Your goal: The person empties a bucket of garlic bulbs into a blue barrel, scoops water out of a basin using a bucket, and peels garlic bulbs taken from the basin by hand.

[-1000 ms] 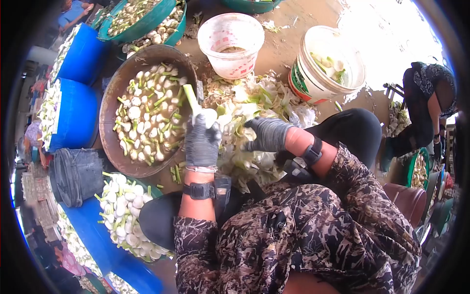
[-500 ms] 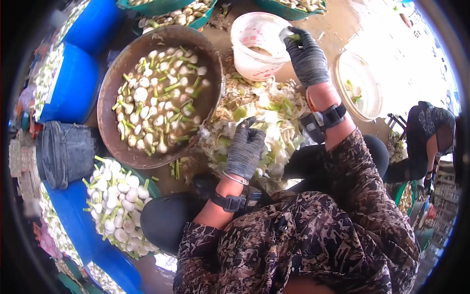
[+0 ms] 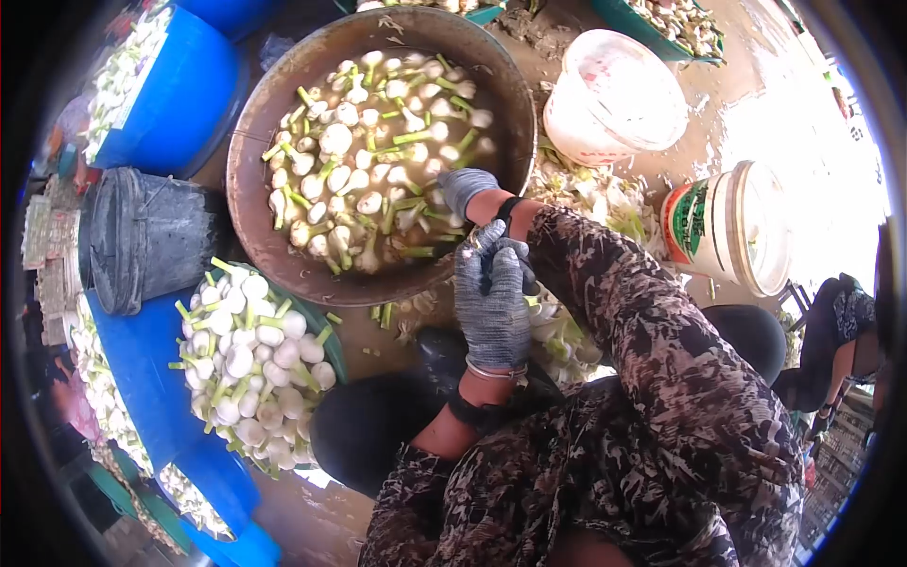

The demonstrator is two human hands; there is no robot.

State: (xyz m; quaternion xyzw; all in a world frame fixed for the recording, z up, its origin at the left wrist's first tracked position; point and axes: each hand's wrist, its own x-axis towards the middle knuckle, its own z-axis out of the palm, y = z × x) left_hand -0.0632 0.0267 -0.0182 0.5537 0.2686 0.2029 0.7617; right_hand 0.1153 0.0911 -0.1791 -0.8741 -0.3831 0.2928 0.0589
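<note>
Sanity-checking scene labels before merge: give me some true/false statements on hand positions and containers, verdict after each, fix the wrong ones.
1. The right hand is at the brown basin, over its right part in view. True.
2. The left hand is far from the right wrist. False: it is close by it, near the basin's lower-right rim in view.
3. Both hands wear grey gloves. True.
4. The bulbs in the basin have no green stems. False: many have them.
5. The white bucket with a green label is right of the basin in view. True.

Left hand (image 3: pixel 493 307) beside right wrist (image 3: pixel 503 210)
</note>
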